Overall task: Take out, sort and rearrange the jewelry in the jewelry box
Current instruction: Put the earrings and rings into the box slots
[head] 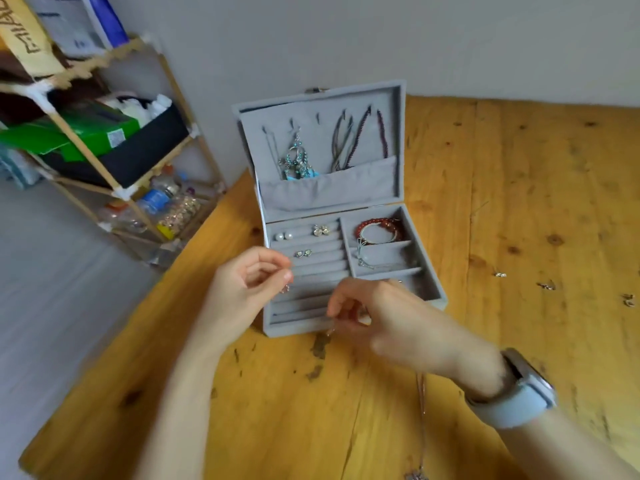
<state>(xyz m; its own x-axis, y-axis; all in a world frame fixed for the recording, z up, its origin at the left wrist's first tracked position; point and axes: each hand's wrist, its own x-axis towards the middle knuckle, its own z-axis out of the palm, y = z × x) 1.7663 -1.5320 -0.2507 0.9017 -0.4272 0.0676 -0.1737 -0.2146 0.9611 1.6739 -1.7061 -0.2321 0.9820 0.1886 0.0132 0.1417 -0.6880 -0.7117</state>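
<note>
Fingers of the left hand (242, 282) are pinching a small earring (286, 288) over the ring rolls of the open grey jewelry box (349, 216). Fingers of the right hand (377, 317) are curling around another small piece, too blurred to name, at the box's front edge. The box is sitting on the wooden worktop (519, 202), holding pearl studs (283, 236) and a red bracelet (378, 229). 3 loose earrings (546, 285) are lying well apart to the right.
</note>
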